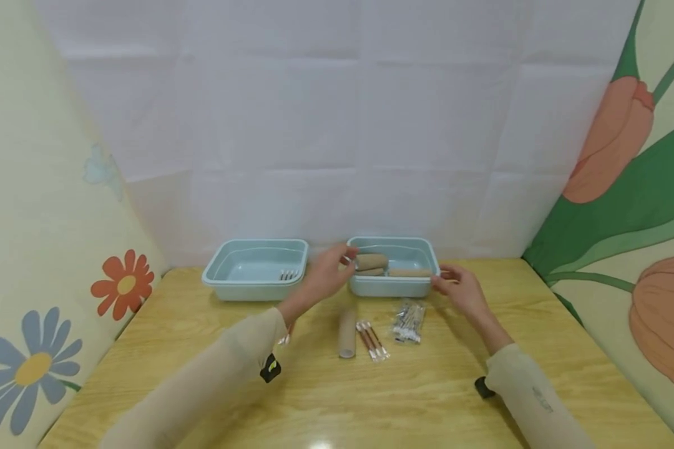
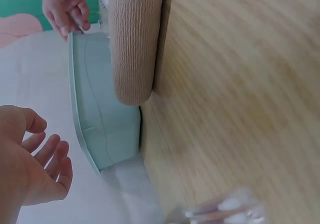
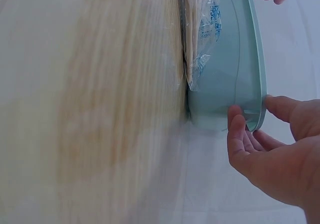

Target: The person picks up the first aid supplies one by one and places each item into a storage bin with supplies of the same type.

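Observation:
My right hand [image 1: 463, 292] grips the front right corner of a light blue plastic bin [image 1: 390, 288], thumb on the rim and fingers against the outer wall in the right wrist view. My left hand [image 1: 326, 274] is by the bin's left end. In the left wrist view, its loosely curled fingers [image 2: 57, 159] stand apart from the rim with nothing in them. Several tan tubes [image 1: 372, 261] lie inside this bin. Another tan ribbed tube [image 2: 134, 49], with a hollow end, lies on the table in front, between the two arms.
A second light blue bin [image 1: 253, 292] on the left holds small white-tipped swabs [image 1: 288, 274]. Wrapped brown swabs [image 1: 372, 341] and a clear bag of sticks [image 1: 409, 321] lie before the right bin. More wrapped swabs [image 2: 225, 211] are by the left forearm. White sheeting [image 1: 281, 143] hangs behind.

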Demonstrator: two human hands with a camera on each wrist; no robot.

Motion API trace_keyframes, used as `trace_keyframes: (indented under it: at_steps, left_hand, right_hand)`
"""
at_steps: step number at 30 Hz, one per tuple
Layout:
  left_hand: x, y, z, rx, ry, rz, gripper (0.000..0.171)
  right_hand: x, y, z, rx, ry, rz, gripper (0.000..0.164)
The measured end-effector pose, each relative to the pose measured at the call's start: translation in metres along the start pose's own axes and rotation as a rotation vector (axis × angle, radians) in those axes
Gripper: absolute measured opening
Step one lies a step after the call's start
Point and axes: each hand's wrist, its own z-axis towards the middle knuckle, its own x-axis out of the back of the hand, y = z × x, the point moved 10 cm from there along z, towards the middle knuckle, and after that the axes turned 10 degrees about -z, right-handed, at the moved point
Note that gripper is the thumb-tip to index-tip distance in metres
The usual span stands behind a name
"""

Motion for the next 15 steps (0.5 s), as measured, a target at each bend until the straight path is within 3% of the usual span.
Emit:
trace_keyframes:
  at_steps: [15]
  left_hand:
    - [-0.018,-0.007,-0.033,0.099,0.003,-0.114,0.031]
  right_hand:
    - [0.000,0.002,0.001,0.003,-0.004,0.017,0.043]
